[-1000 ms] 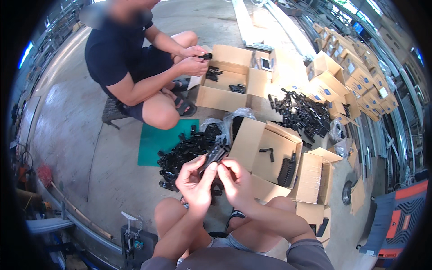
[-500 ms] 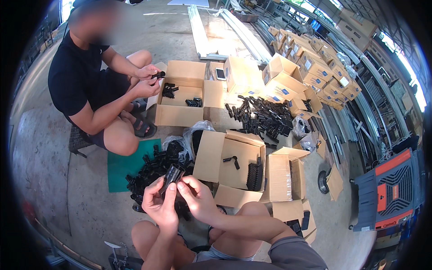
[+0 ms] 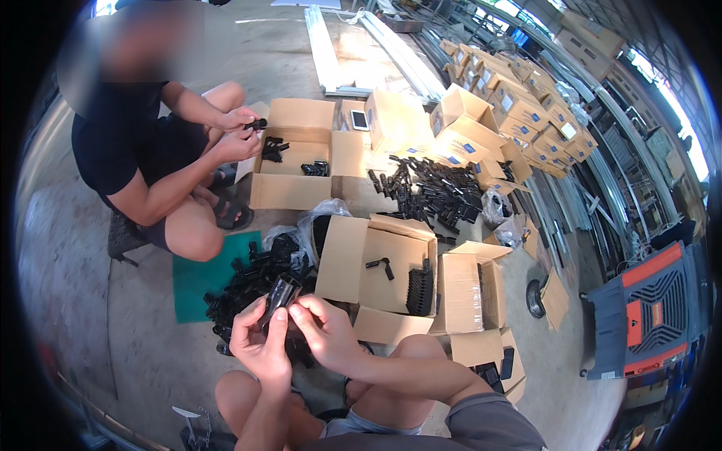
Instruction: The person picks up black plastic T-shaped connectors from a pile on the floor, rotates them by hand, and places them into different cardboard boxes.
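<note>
Low in front of me, my left hand (image 3: 259,346) grips a short black tubular fitting (image 3: 280,292), tilted with its wider end up and to the right. Close against its right side is my right hand (image 3: 327,331), thumb and fingertips pinched together; what lies between them, if anything, is too small to make out. Beneath and beyond my hands lies a heap of similar black fittings (image 3: 244,289), partly on a green sheet (image 3: 197,278). To the right stands an open cardboard box (image 3: 342,259) holding neatly stacked black fittings (image 3: 419,292) and a loose pair (image 3: 385,268).
Across to the left, a seated person (image 3: 143,165) handles another black part (image 3: 257,124) beside an open box (image 3: 289,192). Another black pile (image 3: 429,188) lies near stacked cartons (image 3: 519,105). A grey-and-orange machine (image 3: 647,316) stands at the right. A phone (image 3: 360,120) rests on a carton.
The view has shifted slightly, so the scene sits a little further left. My right fingertips have drawn slightly away from the fitting; my left hand keeps its hold.
</note>
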Available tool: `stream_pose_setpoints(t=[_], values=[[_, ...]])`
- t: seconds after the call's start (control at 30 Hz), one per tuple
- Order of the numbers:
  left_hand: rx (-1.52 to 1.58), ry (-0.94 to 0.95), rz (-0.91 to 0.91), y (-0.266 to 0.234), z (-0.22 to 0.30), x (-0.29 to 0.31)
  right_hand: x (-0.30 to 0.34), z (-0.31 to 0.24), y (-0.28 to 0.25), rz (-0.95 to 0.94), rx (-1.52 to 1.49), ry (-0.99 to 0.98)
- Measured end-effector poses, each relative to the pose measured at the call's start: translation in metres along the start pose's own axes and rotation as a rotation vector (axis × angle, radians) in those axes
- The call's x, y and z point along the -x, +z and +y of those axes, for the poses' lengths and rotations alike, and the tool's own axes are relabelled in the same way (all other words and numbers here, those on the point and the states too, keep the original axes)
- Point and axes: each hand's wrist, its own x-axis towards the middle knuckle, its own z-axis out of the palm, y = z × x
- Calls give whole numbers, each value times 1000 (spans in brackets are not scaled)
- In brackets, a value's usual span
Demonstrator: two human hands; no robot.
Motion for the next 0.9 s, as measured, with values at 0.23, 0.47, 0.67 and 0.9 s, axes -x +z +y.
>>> stream_pose_setpoints(t=[0.23, 0.47, 0.67, 0.9], values=[[-60, -18, 44, -8, 1, 0, 0, 4, 8, -99, -428, -18], [-54, -28, 19, -2, -5, 2, 0, 6, 10, -8, -413, -61], [-48, -52, 1, -4, -8, 2, -4, 13, -1, -174, -281, 64], [2, -74, -23, -2, -4, 2, 0, 5, 8, -46, -507, 2]])
